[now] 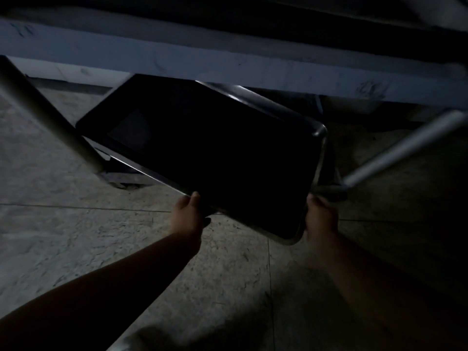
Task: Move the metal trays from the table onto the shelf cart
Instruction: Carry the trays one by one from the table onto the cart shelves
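One tray [217, 153], seemingly; two hands.

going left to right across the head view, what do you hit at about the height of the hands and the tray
slanted metal post → left hand → metal tray → right hand → slanted metal bar
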Motion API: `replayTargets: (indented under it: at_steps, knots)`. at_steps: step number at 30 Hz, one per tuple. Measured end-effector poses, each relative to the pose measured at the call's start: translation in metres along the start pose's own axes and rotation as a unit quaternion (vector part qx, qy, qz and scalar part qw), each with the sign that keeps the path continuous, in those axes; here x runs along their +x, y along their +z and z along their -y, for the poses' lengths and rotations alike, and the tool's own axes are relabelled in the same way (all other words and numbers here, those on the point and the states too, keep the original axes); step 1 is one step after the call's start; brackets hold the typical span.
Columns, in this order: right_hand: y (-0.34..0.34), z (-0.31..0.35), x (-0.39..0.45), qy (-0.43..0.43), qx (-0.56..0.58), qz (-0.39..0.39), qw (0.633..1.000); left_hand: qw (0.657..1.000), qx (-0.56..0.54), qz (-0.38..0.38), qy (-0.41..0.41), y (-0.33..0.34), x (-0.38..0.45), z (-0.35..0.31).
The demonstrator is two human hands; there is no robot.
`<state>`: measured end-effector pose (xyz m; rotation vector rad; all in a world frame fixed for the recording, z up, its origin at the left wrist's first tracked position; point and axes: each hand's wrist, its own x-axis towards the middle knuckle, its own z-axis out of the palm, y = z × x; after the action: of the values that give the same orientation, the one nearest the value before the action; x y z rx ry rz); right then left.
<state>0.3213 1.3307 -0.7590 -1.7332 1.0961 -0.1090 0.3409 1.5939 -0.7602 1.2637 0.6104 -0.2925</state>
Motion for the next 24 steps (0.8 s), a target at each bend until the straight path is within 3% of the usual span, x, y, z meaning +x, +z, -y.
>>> replayTargets:
  at_steps: [3,6,7,9,11,13,17,18,19,20,22,23,24]
  knots:
    - [-0.002,0.032,0.046,-0.001,-0.057,-0.018,0.998,0.995,0.002,0.103,-0.010,0.022,0.007,-0.010]
    - [-0.007,0.041,0.053,-0.020,-0.093,-0.047,0.994,0.991,-0.043,0.124,-0.006,0.041,0.015,-0.010]
    - [-0.008,0.036,0.041,-0.057,-0.136,-0.071,0.986,0.990,-0.050,0.129,-0.008,0.046,0.016,-0.008]
    - [-0.001,0.020,0.007,-0.228,-0.237,-0.107,0.938,0.989,-0.053,0.135,-0.018,0.059,0.016,-0.005]
    - [0.013,0.013,-0.018,-0.349,-0.303,-0.055,0.885,0.988,-0.035,0.143,-0.034,0.073,0.014,-0.002]
    - [0.026,0.012,-0.023,-0.359,-0.362,0.003,0.860,0.989,-0.011,0.138,-0.051,0.083,0.013,-0.004]
    - [0.030,0.017,-0.007,-0.337,-0.351,-0.013,0.874,0.975,0.142,0.155,-0.080,0.083,0.012,-0.011]
    - [0.029,0.016,-0.001,-0.344,-0.354,-0.016,0.870,0.965,0.204,0.159,-0.049,0.078,0.014,-0.014]
    - [0.028,0.017,0.007,-0.352,-0.357,-0.016,0.865,0.948,0.277,0.153,0.035,0.069,0.018,-0.016]
    - [0.028,0.019,0.016,-0.359,-0.357,-0.012,0.862,0.910,0.357,0.130,0.167,0.057,0.024,-0.021]
    - [0.025,0.023,0.033,-0.347,-0.328,0.035,0.878,0.755,0.504,0.068,0.413,0.027,0.043,-0.034]
    - [0.024,0.025,0.041,-0.325,-0.302,0.074,0.893,0.681,0.565,0.043,0.464,0.012,0.053,-0.042]
    - [0.022,0.026,0.047,-0.305,-0.285,0.102,0.903,0.638,0.616,0.033,0.462,-0.001,0.064,-0.049]
